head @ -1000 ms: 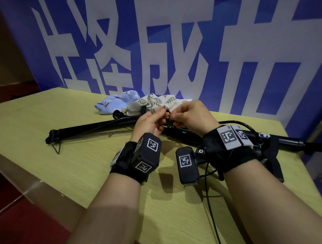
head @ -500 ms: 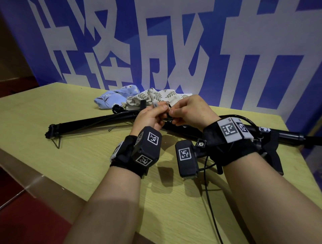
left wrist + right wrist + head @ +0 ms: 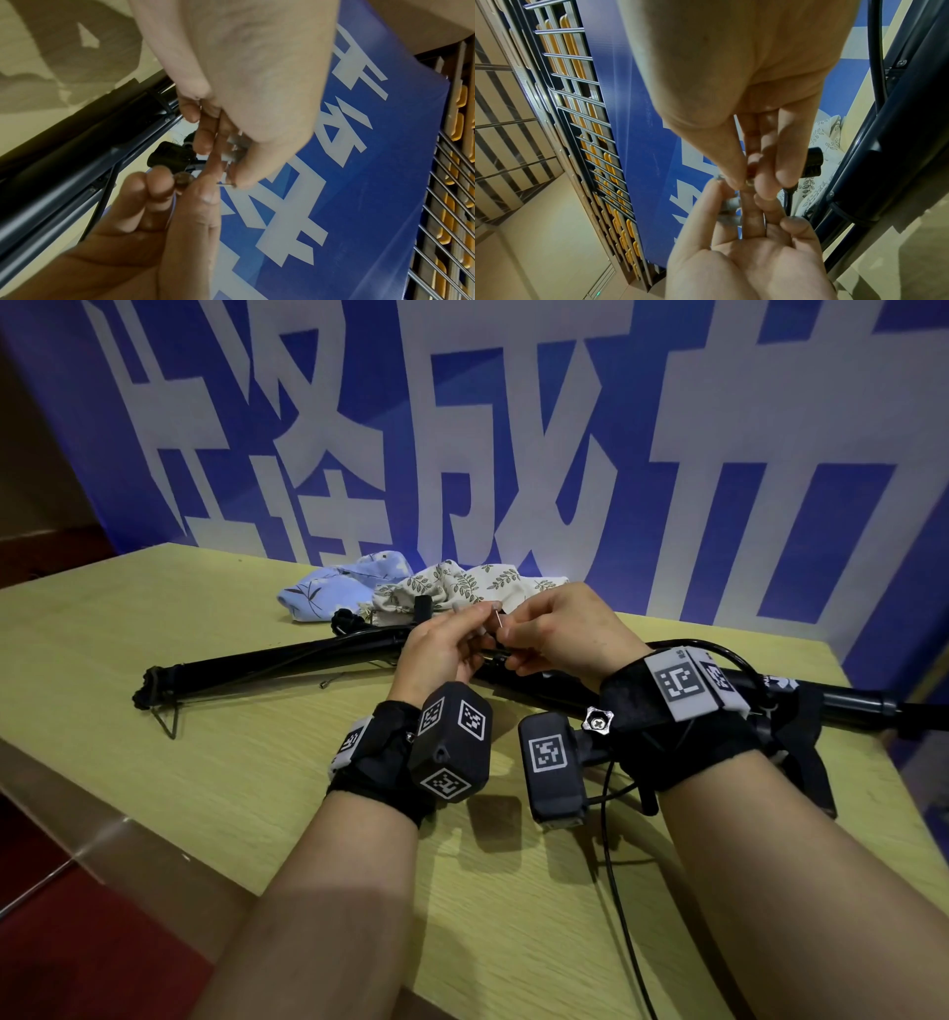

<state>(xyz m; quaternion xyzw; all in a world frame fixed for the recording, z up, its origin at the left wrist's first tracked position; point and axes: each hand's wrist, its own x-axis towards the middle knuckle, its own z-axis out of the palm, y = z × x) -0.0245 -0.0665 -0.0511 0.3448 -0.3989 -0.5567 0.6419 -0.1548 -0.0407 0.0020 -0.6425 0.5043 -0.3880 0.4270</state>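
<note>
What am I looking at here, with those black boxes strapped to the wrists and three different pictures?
A person works with bare hands; the black boxes are wrist cameras. One picture comes from a head camera, the others look along each hand. On the table lie a black folded pole frame, a blue cloth and a leaf-print cloth. The left hand and right hand meet above it, fingers pinching a thin metal pin.
</note>
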